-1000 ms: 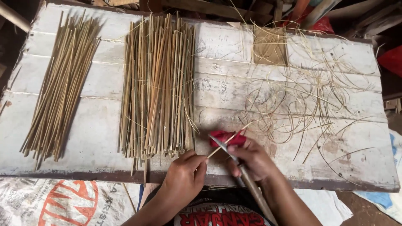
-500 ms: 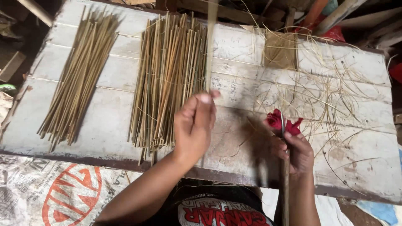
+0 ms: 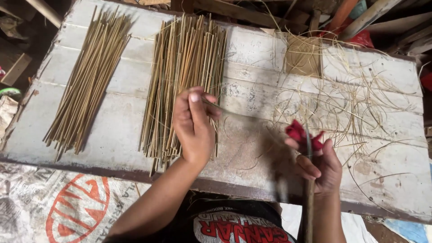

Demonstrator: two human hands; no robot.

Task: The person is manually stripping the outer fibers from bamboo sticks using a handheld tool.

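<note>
Thin strip (image 3: 234, 112) runs near-horizontal, slightly down rightward; left hand (image 3: 193, 126) raised, grip pinching its left end; right hand (image 3: 317, 164) grip pinching red-wrapped tool (image 3: 302, 135).

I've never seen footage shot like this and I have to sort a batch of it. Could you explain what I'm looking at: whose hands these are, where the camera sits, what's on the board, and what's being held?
The camera is worn on a person's head and looks down at their own two bare hands. In front lies a worn whitewashed wooden board. On it lie two bundles of thin sticks: a left bundle and a middle bundle. To the right lie loose curly shavings. The left hand pinches a thin strip, blurred. The right hand grips a blurred, blade-like tool with a red cloth around its fingers.
</note>
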